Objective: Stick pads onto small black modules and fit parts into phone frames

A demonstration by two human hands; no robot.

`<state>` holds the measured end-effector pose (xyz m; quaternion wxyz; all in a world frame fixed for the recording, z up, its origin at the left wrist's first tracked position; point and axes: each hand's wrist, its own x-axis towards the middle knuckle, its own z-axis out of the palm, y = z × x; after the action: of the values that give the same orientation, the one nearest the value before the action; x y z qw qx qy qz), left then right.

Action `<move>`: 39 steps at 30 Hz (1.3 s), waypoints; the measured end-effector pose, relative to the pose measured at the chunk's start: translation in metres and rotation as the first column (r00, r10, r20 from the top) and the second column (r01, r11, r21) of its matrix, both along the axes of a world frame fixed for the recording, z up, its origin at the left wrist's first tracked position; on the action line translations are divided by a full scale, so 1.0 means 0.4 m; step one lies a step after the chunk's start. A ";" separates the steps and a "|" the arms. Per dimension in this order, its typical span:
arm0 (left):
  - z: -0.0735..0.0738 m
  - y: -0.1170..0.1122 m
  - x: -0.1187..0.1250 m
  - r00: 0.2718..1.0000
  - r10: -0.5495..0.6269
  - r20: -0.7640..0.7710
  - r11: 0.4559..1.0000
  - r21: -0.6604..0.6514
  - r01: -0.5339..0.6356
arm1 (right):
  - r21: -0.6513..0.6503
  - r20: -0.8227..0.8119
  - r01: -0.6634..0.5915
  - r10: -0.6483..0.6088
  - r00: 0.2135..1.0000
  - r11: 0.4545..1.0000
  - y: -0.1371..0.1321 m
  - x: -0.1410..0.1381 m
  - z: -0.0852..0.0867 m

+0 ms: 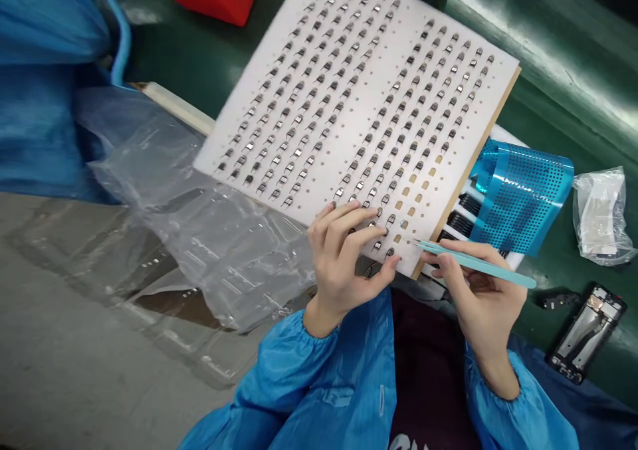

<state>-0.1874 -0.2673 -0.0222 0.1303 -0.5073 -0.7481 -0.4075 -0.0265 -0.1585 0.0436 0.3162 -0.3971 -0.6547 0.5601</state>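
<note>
Left hand [343, 254] open, fingertips resting among small metal clips [385, 199] at lower centre of white foam board [498, 81]; right hand [481, 284] clamped on teal tweezers [473, 260]. Risk: a slipped fingertip could dislodge clips.

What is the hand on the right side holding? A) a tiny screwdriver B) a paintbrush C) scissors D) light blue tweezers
D: the right hand pinches the light blue tweezers between its thumb and fingers.
</note>
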 end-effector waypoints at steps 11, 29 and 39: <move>-0.010 0.011 0.014 0.999 0.041 -0.012 0.998 0.046 -0.040 | -0.287 -0.098 0.001 -0.031 0.995 0.958 -0.005 -0.095 -0.012; -0.012 0.010 0.013 1.000 0.019 0.003 0.998 0.062 -0.019 | -0.244 -0.057 0.071 -0.087 0.995 0.967 -0.013 -0.096 -0.012; 0.001 0.004 0.010 0.997 -0.008 0.070 0.998 0.059 0.004 | -0.204 -0.085 0.127 -0.147 0.985 0.971 -0.025 -0.108 -0.023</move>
<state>-0.1833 -0.2656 -0.0220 0.1174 -0.4910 -0.7383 -0.4473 -0.0696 -0.1686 0.0345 0.3453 -0.4423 -0.5500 0.6185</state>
